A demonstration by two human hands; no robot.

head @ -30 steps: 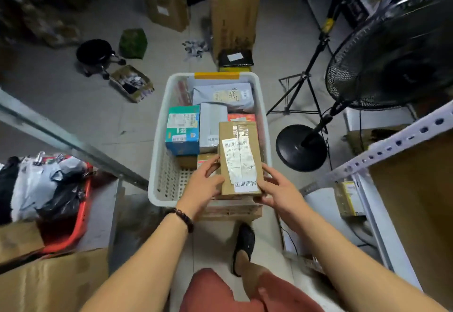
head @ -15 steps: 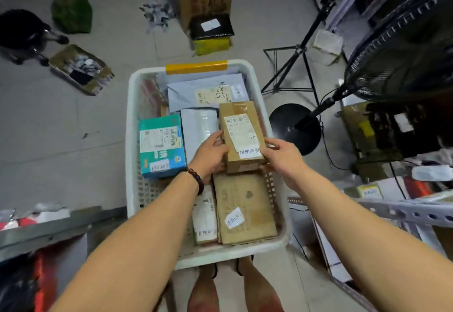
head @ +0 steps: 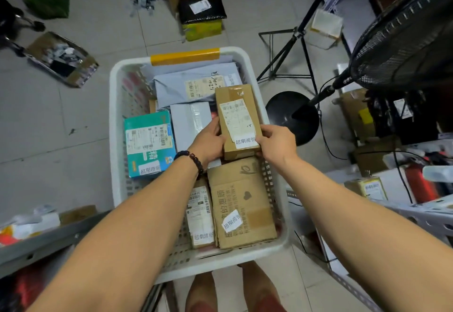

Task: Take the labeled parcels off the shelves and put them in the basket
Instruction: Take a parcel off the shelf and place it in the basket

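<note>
A small brown cardboard parcel [head: 236, 117] with a white label is held over the right side of the white basket [head: 117, 120]. My left hand [head: 208, 141] grips its left edge and my right hand [head: 275, 143] grips its right edge. Inside the basket lie a teal box [head: 149, 143], a grey mailer bag [head: 193, 86], a grey wrapped parcel [head: 190, 121], a large flat brown box [head: 241, 203] and a narrow labeled parcel [head: 201, 216]. Whether the held parcel touches the parcels beneath it is hidden.
A black standing fan [head: 404, 32] and its round base [head: 291, 115] stand right of the basket, with a tripod [head: 289, 49] behind. Metal shelf rails [head: 416, 213] with parcels are at right, another shelf [head: 49, 240] at lower left. Boxes and litter lie on the floor beyond.
Both hands have carried the small brown parcel forward from the basket's near end to its right middle and lowered it. The camera has tilted down over the basket.
</note>
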